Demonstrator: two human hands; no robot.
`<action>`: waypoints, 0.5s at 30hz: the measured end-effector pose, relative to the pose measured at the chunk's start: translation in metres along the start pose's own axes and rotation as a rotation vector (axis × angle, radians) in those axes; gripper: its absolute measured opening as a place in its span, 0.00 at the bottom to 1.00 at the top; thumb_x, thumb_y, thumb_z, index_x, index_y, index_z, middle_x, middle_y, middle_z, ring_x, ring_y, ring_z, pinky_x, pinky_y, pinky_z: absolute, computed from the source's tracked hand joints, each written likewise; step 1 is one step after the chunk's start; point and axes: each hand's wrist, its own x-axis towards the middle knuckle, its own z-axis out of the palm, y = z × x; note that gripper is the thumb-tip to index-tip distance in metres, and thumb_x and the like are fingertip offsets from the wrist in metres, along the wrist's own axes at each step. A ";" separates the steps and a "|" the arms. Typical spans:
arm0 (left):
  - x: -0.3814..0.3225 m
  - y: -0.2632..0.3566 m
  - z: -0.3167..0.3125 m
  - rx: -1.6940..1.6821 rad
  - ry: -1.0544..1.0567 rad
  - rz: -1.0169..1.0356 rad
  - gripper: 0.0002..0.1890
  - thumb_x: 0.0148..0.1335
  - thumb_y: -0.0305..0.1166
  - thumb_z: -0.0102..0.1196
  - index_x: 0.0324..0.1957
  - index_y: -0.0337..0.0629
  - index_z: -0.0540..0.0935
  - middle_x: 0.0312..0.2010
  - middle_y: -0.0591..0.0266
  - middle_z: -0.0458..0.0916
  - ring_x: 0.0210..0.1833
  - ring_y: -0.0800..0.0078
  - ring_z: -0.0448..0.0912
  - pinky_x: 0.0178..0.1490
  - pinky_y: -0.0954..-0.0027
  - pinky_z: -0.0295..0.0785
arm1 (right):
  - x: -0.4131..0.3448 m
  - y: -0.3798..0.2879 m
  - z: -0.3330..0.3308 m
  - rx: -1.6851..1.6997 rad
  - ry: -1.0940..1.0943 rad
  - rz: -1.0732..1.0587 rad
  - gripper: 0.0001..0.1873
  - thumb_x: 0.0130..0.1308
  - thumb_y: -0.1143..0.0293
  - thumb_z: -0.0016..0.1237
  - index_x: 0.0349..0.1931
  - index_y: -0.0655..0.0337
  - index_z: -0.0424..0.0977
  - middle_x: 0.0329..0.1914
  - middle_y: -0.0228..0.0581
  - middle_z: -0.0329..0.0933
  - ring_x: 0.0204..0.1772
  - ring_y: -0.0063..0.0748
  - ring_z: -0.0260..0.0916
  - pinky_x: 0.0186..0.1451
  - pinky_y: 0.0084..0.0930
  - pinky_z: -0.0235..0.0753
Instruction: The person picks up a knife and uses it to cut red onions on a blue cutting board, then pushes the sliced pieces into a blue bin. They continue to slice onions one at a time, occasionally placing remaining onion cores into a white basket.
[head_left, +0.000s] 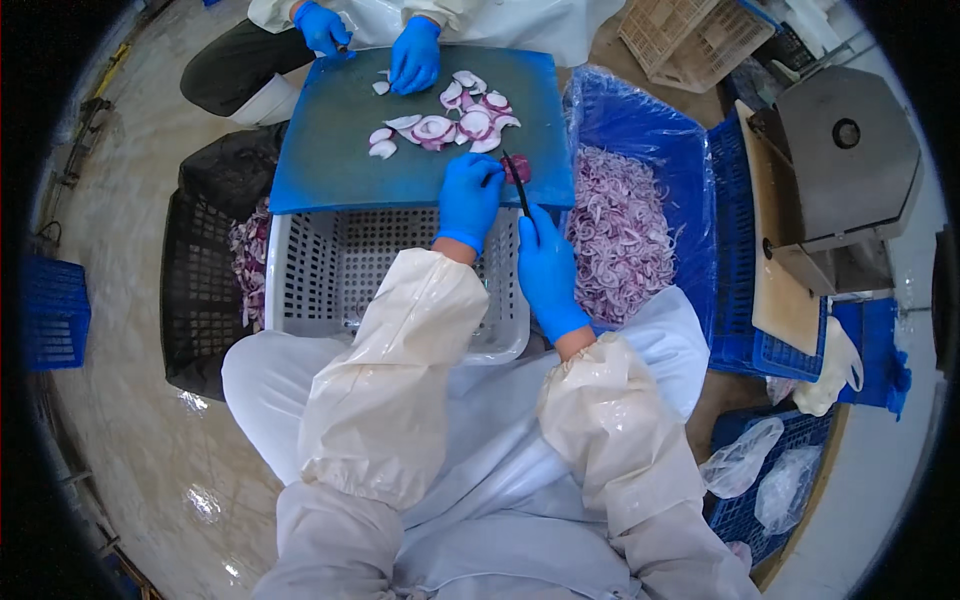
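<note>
My right hand (551, 277), in a blue glove, grips a knife (515, 180) with a narrow dark blade. The blade lies across a piece of red onion (521, 169) near the right front edge of a blue cutting board (330, 165). Just left of that piece is my left hand (469, 195), also gloved in blue, its fingers bent and fingertips close to the onion. Whether they pinch a bit of it is hard to see. White and purple onion pieces (435, 129) lie scattered over the middle of the board.
Opposite me, a co-worker's gloved hands (415, 56) are at the board's far edge. Beneath the board stands a white perforated crate (397, 240). A plastic-lined blue crate (637, 105) holds sliced onion (619, 232) at right. At left is a black crate (199, 300) with onion scraps (251, 255).
</note>
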 end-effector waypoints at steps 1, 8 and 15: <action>0.000 0.000 0.000 0.021 0.001 0.013 0.06 0.50 0.25 0.61 0.32 0.37 0.82 0.35 0.53 0.79 0.40 0.57 0.77 0.46 0.63 0.72 | 0.001 0.001 0.003 0.002 -0.003 0.002 0.19 0.70 0.63 0.39 0.56 0.63 0.69 0.45 0.62 0.75 0.45 0.61 0.73 0.45 0.44 0.72; 0.000 0.000 0.004 0.011 0.001 -0.002 0.06 0.49 0.24 0.61 0.31 0.37 0.83 0.36 0.54 0.79 0.41 0.57 0.76 0.46 0.63 0.71 | -0.005 0.007 0.009 -0.044 0.065 -0.082 0.20 0.70 0.63 0.37 0.56 0.64 0.68 0.43 0.63 0.75 0.43 0.62 0.73 0.43 0.48 0.71; 0.000 -0.005 0.004 -0.033 -0.005 -0.030 0.07 0.49 0.23 0.61 0.33 0.37 0.82 0.35 0.52 0.78 0.43 0.58 0.76 0.47 0.63 0.71 | -0.043 0.011 -0.011 0.010 -0.011 0.100 0.21 0.70 0.62 0.40 0.57 0.65 0.67 0.38 0.58 0.77 0.38 0.55 0.76 0.42 0.43 0.73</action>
